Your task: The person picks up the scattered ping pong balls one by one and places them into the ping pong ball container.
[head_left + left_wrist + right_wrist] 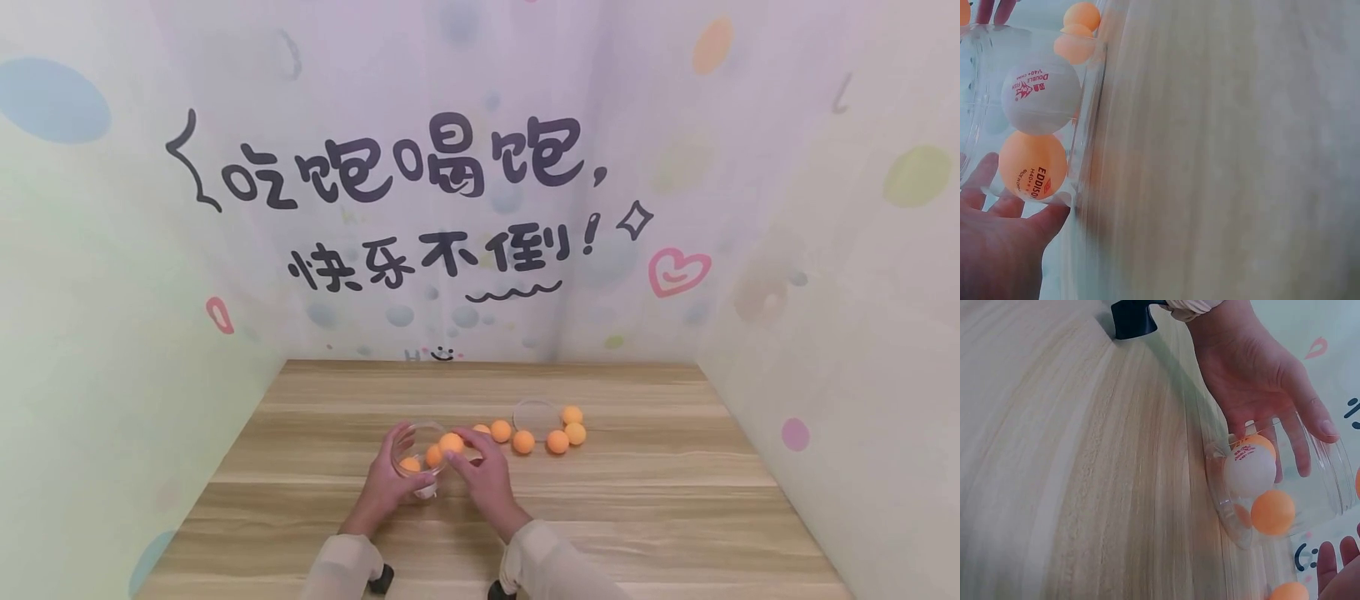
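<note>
In the head view my left hand [384,482] curls round a clear plastic jar [422,423] from the left side. Inside the jar are a white table tennis ball [1041,94] with red print and some orange ones, such as this orange ball [1033,165] against the near wall. My right hand [487,479] pinches an orange table tennis ball [452,444] at the right of the jar's mouth. Only the fingers of that hand [1341,569] show in the right wrist view. The left hand's fingers spread along the jar there.
Several loose orange balls, one being this ball [523,442], lie right of the jar on the wooden table [637,517]. Among them lies a clear round piece [537,402], perhaps a lid. Printed walls [450,75] enclose the table at the back and sides.
</note>
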A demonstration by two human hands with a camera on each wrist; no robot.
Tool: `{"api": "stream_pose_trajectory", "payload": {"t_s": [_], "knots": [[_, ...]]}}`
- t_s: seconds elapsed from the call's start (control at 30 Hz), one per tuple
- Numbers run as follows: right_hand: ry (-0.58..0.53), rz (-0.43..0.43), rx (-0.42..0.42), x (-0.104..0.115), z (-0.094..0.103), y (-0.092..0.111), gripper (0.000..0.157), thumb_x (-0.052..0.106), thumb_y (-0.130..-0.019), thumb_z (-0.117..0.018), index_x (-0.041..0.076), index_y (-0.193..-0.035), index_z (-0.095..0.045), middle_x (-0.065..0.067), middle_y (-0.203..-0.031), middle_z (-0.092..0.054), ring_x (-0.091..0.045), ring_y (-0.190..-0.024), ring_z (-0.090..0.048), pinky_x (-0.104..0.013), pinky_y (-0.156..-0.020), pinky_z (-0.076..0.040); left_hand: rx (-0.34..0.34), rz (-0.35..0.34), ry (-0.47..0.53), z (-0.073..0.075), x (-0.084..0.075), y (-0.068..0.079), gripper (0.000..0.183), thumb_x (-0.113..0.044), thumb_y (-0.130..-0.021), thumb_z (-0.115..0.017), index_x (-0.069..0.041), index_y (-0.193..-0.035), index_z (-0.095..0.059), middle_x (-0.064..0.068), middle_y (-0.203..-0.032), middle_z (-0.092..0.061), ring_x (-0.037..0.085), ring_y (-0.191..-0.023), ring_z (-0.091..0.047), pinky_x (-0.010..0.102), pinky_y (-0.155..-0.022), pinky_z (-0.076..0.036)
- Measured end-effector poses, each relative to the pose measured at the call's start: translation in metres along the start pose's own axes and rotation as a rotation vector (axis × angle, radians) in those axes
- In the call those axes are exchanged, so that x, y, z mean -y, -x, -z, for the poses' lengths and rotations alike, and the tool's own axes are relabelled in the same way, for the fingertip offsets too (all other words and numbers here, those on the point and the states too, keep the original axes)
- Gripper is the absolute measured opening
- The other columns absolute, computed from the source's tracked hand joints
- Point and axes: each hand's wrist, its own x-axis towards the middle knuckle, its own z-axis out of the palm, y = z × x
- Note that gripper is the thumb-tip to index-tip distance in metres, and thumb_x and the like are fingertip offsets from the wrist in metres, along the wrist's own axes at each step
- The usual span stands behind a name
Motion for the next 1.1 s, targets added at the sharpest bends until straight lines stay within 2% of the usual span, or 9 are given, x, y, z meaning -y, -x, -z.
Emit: {"api": "stream_pose_trajectory", "payload": {"t_s": [0.1, 0.17, 0.33, 0.43, 0.57, 0.7, 0.8, 0.93, 1.1], "knots": [[0.001, -0.010, 0.009, 0.000, -0.002, 0.000, 0.040, 0.028, -0.088, -0.072, 0.011, -0.124, -0.065, -0.001, -0.123, -0.063, -0.024, -0.111, -0.054, -0.028, -0.079, -0.050, 0.016, -0.020, 0.018, 0.002, -0.006, 0.002, 0.096, -0.007, -0.069, -0.087, -0.010, -0.147, -0.032, 0.024, -0.147, -0.038, 0.044, -0.135, -0.034, 0.057, -0.103, -0.037], [-0.013, -0.005, 0.006, 0.008, -0.003, 0.002, 0.039, 0.022, -0.088, -0.072, 0.007, -0.124, -0.065, -0.005, -0.123, -0.063, -0.028, -0.111, -0.054, -0.029, -0.078, -0.049, 0.018, -0.031, 0.021, 0.002, -0.006, 0.002, 0.095, -0.006, -0.070, -0.087, -0.008, -0.147, -0.031, 0.026, -0.147, -0.038, 0.045, -0.135, -0.034, 0.057, -0.103, -0.037], [-0.049, 0.000, 0.008, 0.039, 0.001, 0.008, 0.036, 0.007, -0.087, -0.072, -0.003, -0.121, -0.064, -0.018, -0.120, -0.062, -0.042, -0.110, -0.053, -0.027, -0.077, -0.048, 0.019, -0.019, 0.005, 0.003, -0.001, 0.001, 0.093, -0.008, -0.072, -0.086, -0.015, -0.147, -0.032, 0.020, -0.149, -0.038, 0.042, -0.136, -0.035, 0.056, -0.103, -0.037], [-0.059, -0.016, 0.023, 0.045, 0.002, 0.009, 0.037, 0.008, -0.088, -0.071, -0.004, -0.122, -0.063, -0.019, -0.121, -0.061, -0.043, -0.111, -0.052, -0.027, -0.078, -0.048, 0.027, -0.010, 0.006, 0.003, -0.001, 0.001, 0.094, -0.010, -0.072, -0.086, -0.018, -0.148, -0.031, 0.018, -0.149, -0.038, 0.041, -0.137, -0.034, 0.056, -0.104, -0.037], [-0.071, -0.020, 0.034, 0.042, 0.000, 0.007, 0.036, 0.008, -0.087, -0.072, -0.004, -0.121, -0.063, -0.019, -0.121, -0.060, -0.043, -0.111, -0.053, -0.030, -0.078, -0.049, 0.041, -0.021, -0.002, 0.004, -0.001, 0.002, 0.095, -0.010, -0.073, -0.086, -0.014, -0.149, -0.030, 0.019, -0.149, -0.038, 0.041, -0.137, -0.034, 0.057, -0.104, -0.036], [-0.066, -0.026, 0.025, 0.022, -0.009, 0.002, 0.036, 0.010, -0.087, -0.072, 0.000, -0.121, -0.064, -0.016, -0.122, -0.061, -0.039, -0.111, -0.053, -0.033, -0.078, -0.050, 0.050, -0.024, -0.013, 0.005, 0.000, 0.001, 0.095, -0.011, -0.072, -0.086, -0.008, -0.149, -0.030, 0.018, -0.148, -0.039, 0.042, -0.136, -0.035, 0.057, -0.104, -0.036], [-0.050, -0.039, 0.022, 0.008, -0.014, 0.000, 0.037, 0.016, -0.088, -0.073, 0.005, -0.122, -0.065, -0.010, -0.122, -0.061, -0.034, -0.112, -0.054, -0.035, -0.080, -0.050, 0.053, -0.008, -0.016, 0.005, -0.001, 0.000, 0.096, -0.011, -0.072, -0.087, -0.008, -0.149, -0.030, 0.016, -0.149, -0.039, 0.040, -0.137, -0.035, 0.057, -0.105, -0.036], [-0.040, -0.028, 0.025, 0.003, -0.016, -0.002, 0.038, 0.023, -0.088, -0.073, 0.008, -0.123, -0.066, -0.006, -0.122, -0.061, -0.032, -0.111, -0.054, -0.034, -0.080, -0.051, 0.063, 0.004, -0.014, 0.005, -0.002, 0.001, 0.096, -0.012, -0.072, -0.086, -0.009, -0.149, -0.029, 0.016, -0.150, -0.038, 0.039, -0.137, -0.034, 0.056, -0.105, -0.036], [-0.037, 0.009, 0.025, 0.001, -0.020, -0.002, 0.039, 0.022, -0.088, -0.073, 0.007, -0.123, -0.066, -0.008, -0.121, -0.061, -0.037, -0.110, -0.053, -0.033, -0.077, -0.052, 0.069, -0.013, 0.005, 0.006, -0.001, 0.001, 0.094, -0.010, -0.073, -0.086, -0.007, -0.149, -0.030, 0.018, -0.150, -0.037, 0.041, -0.137, -0.033, 0.056, -0.104, -0.036]]}}
